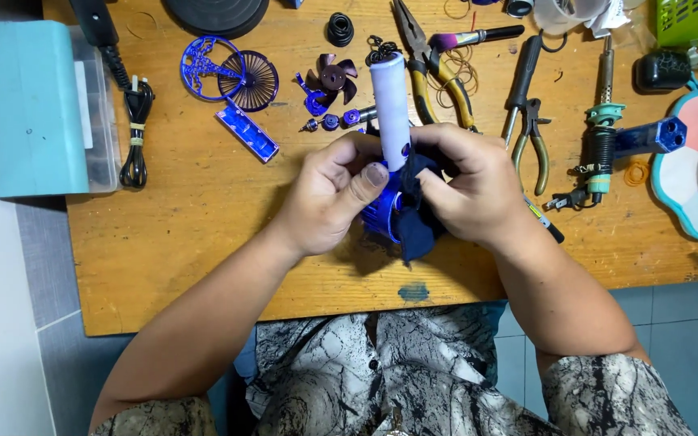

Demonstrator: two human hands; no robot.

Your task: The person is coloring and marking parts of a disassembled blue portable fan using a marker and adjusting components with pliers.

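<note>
In the head view, a small blue handheld fan body (388, 206) with a pale lilac cylindrical handle (390, 105) is held over the wooden counter (203, 210), near its front edge. The left hand (329, 194) is closed around the blue body from the left, its grip tight, with the thumb laid against the base of the handle. The right hand (466, 190) is closed on a dark blue cloth (418, 214), which is pressed against the right side of the fan body and hangs a little below it. Behind the hands, loose parts are spread on the counter: a round blue fan grille (228, 73), a purple fan blade (331, 78) and a narrow blue strip (246, 129). Yellow-handled pliers (438, 69) lie just beyond the handle, and a second pair of pliers (531, 121) lies to their right. A soldering iron (603, 121) rests further right, and a teal box (34, 105) stands at the far left edge.
</note>
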